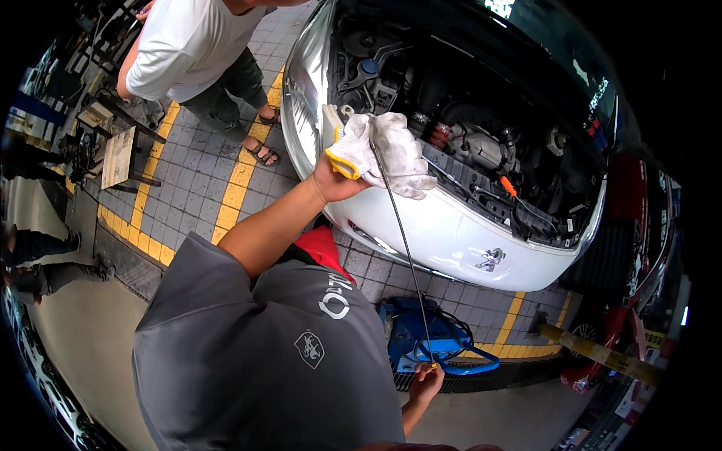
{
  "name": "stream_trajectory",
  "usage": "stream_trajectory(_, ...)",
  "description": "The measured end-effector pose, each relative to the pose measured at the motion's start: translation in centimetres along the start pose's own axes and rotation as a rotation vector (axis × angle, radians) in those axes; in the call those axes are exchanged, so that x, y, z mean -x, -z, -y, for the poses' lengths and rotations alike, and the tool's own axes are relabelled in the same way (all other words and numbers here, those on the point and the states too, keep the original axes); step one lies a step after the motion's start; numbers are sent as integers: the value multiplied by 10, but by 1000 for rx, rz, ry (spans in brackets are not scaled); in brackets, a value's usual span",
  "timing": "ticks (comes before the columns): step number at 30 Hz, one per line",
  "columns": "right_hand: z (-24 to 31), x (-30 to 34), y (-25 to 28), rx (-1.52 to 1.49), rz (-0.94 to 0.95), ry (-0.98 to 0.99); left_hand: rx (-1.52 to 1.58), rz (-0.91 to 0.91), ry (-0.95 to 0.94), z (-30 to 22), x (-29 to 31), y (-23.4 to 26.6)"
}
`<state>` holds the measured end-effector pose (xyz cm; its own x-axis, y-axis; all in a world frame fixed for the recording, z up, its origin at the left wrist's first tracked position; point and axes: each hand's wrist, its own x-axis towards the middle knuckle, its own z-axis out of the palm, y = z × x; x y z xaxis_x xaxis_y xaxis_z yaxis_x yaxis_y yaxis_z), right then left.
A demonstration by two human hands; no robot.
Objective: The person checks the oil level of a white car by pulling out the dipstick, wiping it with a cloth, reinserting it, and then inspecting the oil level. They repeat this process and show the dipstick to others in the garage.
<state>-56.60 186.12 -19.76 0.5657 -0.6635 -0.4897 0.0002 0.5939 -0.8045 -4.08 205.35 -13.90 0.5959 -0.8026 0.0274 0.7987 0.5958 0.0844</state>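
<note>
In front of the open engine bay, my left hand (338, 183) is closed around a bundle of white work gloves (391, 154) with a yellow cuff, smudged grey. One end of a long thin dipstick (407, 244) lies against the gloves. From there it slants down and to the right across the car's front. My right hand (426, 383), low in the picture, pinches the dipstick's other end, where a small yellow part shows. The fingers of my left hand are partly hidden by the gloves.
A white car (451, 240) stands with its hood up; an orange-handled tool (508, 186) lies at the engine bay's front edge. Blue equipment (429, 338) sits near my right hand. Someone in a white shirt (184, 49) stands left, near a wooden stool (119, 158). A red car (628, 323) is at right.
</note>
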Motion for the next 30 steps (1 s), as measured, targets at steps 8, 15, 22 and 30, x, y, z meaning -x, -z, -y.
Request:
stream_trajectory(8, -2, 3, -54, -5, -146, 0, 121, 57, 136, -33, -62, 30)
stream_trajectory(15, 5, -16, -88, 17, -181, -18, 188, -17, 135, -54, -86, 57)
stream_trajectory(22, 30, -85, -74, 65, -85, 23, 19, 190, 49, -57, -92, 68)
stream_trajectory(30, 71, -170, -53, 132, 124, 110, -258, 195, -118, -58, -80, 43)
